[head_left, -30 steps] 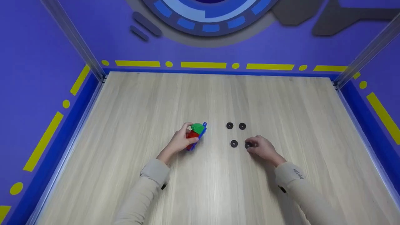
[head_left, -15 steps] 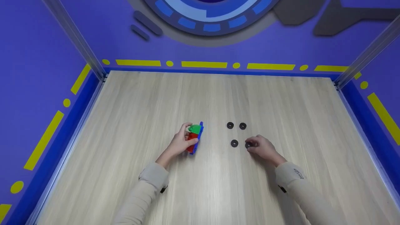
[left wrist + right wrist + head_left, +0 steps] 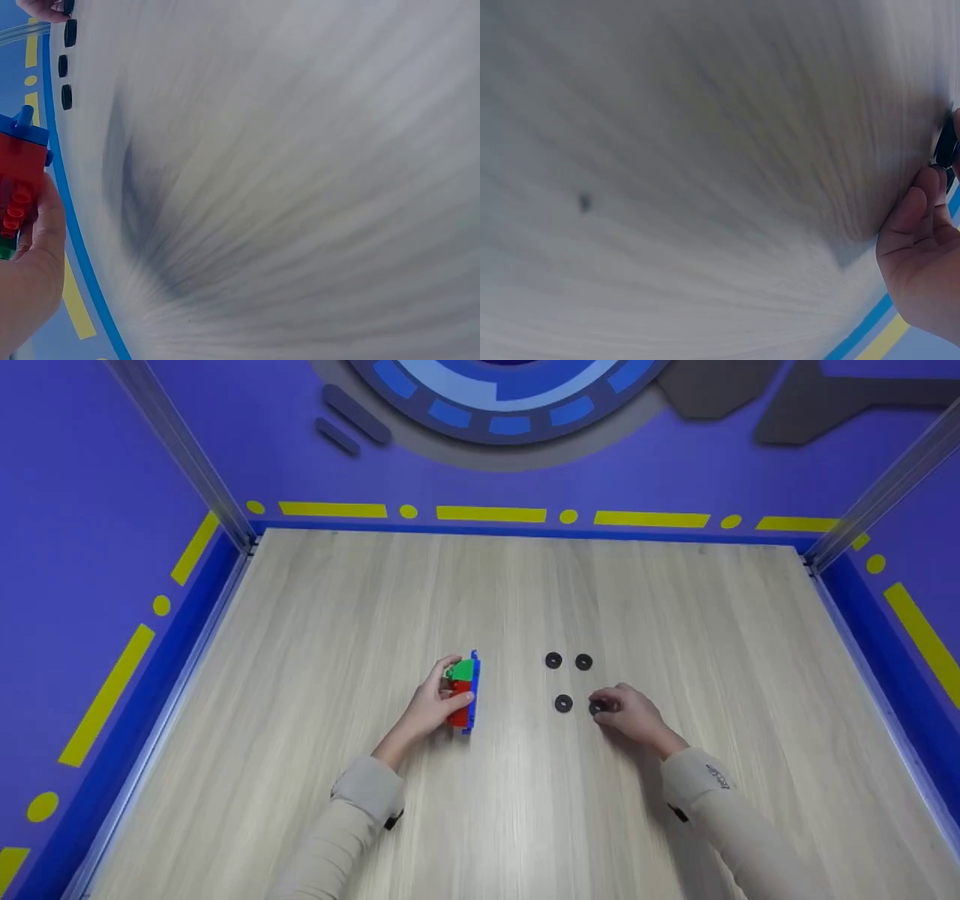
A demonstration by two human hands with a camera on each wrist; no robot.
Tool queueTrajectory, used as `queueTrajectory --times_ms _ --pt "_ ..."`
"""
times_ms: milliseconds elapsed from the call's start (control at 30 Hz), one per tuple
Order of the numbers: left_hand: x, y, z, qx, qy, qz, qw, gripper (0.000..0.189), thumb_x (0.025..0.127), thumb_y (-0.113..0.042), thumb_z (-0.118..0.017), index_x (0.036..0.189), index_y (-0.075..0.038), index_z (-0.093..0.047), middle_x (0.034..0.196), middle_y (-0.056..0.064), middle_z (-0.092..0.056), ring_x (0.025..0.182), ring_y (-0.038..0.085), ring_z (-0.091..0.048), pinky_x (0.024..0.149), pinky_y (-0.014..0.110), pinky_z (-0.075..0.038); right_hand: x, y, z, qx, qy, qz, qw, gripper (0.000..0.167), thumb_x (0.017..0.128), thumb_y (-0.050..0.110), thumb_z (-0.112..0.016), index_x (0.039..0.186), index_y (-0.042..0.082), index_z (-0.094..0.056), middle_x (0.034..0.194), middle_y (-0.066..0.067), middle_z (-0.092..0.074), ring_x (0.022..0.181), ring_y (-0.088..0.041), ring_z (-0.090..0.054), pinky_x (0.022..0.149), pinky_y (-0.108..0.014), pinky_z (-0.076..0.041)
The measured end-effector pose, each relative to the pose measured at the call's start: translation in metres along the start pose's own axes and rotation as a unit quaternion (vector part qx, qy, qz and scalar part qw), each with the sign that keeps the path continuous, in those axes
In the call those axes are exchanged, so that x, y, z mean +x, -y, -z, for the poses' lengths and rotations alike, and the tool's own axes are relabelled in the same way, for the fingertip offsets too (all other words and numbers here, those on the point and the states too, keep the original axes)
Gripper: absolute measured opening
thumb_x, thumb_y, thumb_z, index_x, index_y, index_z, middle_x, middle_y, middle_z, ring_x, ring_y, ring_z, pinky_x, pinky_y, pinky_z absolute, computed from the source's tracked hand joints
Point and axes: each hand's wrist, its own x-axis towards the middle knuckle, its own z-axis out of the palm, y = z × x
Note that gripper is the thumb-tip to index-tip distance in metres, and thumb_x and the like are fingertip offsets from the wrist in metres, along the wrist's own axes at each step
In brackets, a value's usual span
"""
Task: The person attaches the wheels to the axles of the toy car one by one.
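In the head view my left hand [image 3: 431,705] grips a building-block toy car [image 3: 461,715] with red and green bricks on a blue base. It is tipped on its side, the blue base facing right and the green part away from me. The left wrist view shows the toy car's red bricks [image 3: 21,161] and a blue peg on its base, with the thumb side of the hand below. My right hand [image 3: 631,720] pinches a black toy wheel [image 3: 597,707] at the table; the fingers partly cover it. In the right wrist view this wheel [image 3: 946,142] is cut by the frame edge.
Several black toy wheels lie between the hands: one wheel [image 3: 563,703] just left of the right hand, another wheel [image 3: 553,660] and a third wheel [image 3: 583,662] farther back. Blue walls [image 3: 480,472] enclose the wooden table [image 3: 360,607] at the back and both sides.
My left hand has turned the toy car, so its blue base now stands nearly straight along the table's depth rather than slanting. The right hand stays at the same wheel.
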Motion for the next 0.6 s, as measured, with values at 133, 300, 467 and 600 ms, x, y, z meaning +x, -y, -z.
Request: queueTrajectory --times_ms 133,300,467,600 --pt "-0.0010 0.0002 -0.0006 -0.005 -0.007 0.001 1.0000 0.061 0.085 -0.023 -0.058 0.136 -0.025 -0.024 0.113 0.013 -0.051 0.097 0.021 -0.053 0.080 0.035 -0.048 0.0005 0.0002 -0.0010 0.002 0.000 -0.008 1.0000 0.033 0.076 0.012 -0.064 0.109 0.010 -0.061 0.093 -0.008 -0.054 0.083 -0.019 -0.050 0.070 -0.033 -0.039" --pt "-0.0013 0.0009 -0.0013 -0.015 -0.011 0.007 0.9998 0.062 0.084 -0.023 -0.058 0.136 -0.026 -0.024 0.113 0.012 -0.052 0.097 0.021 -0.053 0.081 0.036 -0.047 0.0003 -0.0002 -0.0010 0.009 -0.003 -0.009 0.9999 0.033 0.076 0.011 -0.064 0.109 0.010 -0.061 0.094 -0.009 -0.054 0.084 -0.021 -0.051 0.072 -0.035 -0.039" --pt "-0.0007 0.0027 -0.0017 -0.014 -0.010 0.009 0.9998 0.063 0.084 -0.024 -0.059 0.136 -0.023 -0.023 0.115 0.012 -0.050 0.097 0.021 -0.052 0.082 0.036 -0.046 -0.0026 -0.0012 0.0009 0.035 -0.009 0.010 0.9993 0.032 0.078 0.009 -0.062 0.109 0.006 -0.060 0.094 -0.011 -0.055 0.084 -0.022 -0.051 0.072 -0.032 -0.039" --pt "-0.0003 0.0039 -0.0024 -0.018 -0.010 0.008 0.9998 0.063 0.084 -0.023 -0.059 0.136 -0.021 -0.022 0.117 0.012 -0.049 0.097 0.022 -0.052 0.083 0.036 -0.046 -0.0050 0.0036 0.0026 0.092 -0.008 0.015 0.9956 0.033 0.078 0.006 -0.061 0.111 0.002 -0.059 0.094 -0.014 -0.053 0.082 -0.021 -0.050 0.066 -0.027 -0.041"
